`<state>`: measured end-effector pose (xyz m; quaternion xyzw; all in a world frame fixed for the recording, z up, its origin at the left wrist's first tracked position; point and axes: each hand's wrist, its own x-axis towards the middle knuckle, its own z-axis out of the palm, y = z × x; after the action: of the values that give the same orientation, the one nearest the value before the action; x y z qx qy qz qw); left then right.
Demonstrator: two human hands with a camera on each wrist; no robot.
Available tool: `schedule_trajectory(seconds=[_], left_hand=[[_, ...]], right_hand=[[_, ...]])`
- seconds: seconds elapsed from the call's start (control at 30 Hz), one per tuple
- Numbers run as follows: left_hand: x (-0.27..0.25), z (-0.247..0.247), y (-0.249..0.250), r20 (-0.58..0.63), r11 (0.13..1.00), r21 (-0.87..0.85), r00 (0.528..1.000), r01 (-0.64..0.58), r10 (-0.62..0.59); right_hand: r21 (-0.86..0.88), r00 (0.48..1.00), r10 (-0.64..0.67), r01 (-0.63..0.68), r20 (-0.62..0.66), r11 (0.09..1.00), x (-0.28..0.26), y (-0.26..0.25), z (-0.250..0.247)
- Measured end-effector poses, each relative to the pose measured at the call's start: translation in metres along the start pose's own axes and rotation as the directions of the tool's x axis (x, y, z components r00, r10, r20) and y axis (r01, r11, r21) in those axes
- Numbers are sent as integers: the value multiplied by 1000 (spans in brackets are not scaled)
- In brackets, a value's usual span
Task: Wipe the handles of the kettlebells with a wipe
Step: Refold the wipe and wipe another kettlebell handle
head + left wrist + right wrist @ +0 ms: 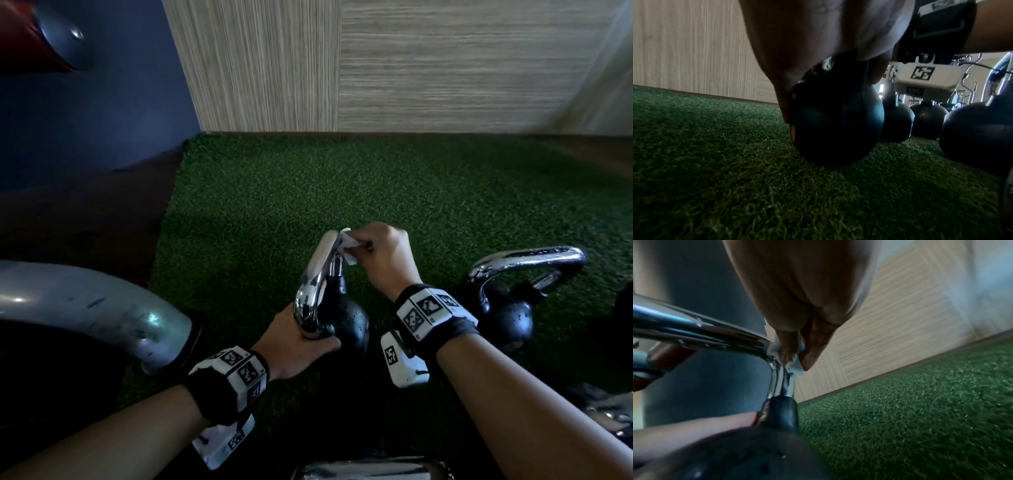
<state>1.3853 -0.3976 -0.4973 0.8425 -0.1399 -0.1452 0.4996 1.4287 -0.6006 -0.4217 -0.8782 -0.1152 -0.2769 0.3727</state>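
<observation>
Left grip: our left hand (297, 343) curls round the near base of the kettlebell (346, 317), steadying it on the turf (376, 192).
Handle axis: the chrome handle (320, 270) runs away from us.
Right grip: our right hand (383, 255) pinches the wipe (347, 247) against the handle's far bend; unwiped chrome lies back toward us.

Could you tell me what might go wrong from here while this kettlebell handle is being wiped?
The wipe is only a small wad pinched in the right hand, so it could slip off the chrome handle. The left hand steadies the kettlebell low down; it might tip on the soft turf.
</observation>
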Motion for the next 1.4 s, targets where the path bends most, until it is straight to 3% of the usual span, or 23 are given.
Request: schedule_trajectory(seconds=[0.17, 0.27, 0.33, 0.5, 0.7, 0.8, 0.9, 1.07, 1.13, 1.23, 1.4], left_hand=[[2, -5, 10, 23, 1000, -8, 1000, 20, -20], [1, -7, 7, 33, 1000, -26, 999, 9, -8], [1, -10, 8, 45, 1000, -27, 999, 10, -9], [6, -15, 13, 86, 996, -84, 996, 0, 7], [11, -22, 15, 119, 991, -131, 993, 6, 10], [11, -27, 19, 139, 989, -146, 990, 39, -19], [14, -28, 17, 143, 993, -115, 990, 10, 7], [15, -28, 16, 125, 995, -39, 988, -90, 94], [14, -30, 17, 175, 993, 35, 978, -117, 109], [17, -35, 14, 232, 998, -10, 970, -67, 67], [12, -37, 17, 259, 984, -94, 950, -153, 173]], right_hand=[[-37, 990, -140, 141, 23, 989, 5, -11, -5], [-40, 939, -318, 326, 130, 945, -5, -29, -10], [2, 901, -375, 384, 217, 923, -7, -37, -11], [-31, 908, -326, 346, 263, 938, 14, -42, -12], [173, 862, -410, 374, 299, 911, -9, -70, -7], [191, 924, -302, 260, 235, 946, -5, -70, -2], [165, 951, -118, 73, 285, 984, -12, -75, -3], [180, 911, 32, -116, 411, 977, -18, -76, -5], [182, 908, 39, -126, 418, 975, -19, -77, -5], [173, 901, 23, -108, 434, 979, -22, -79, -3], [76, 824, 77, -144, 562, 987, -29, -58, 3]])
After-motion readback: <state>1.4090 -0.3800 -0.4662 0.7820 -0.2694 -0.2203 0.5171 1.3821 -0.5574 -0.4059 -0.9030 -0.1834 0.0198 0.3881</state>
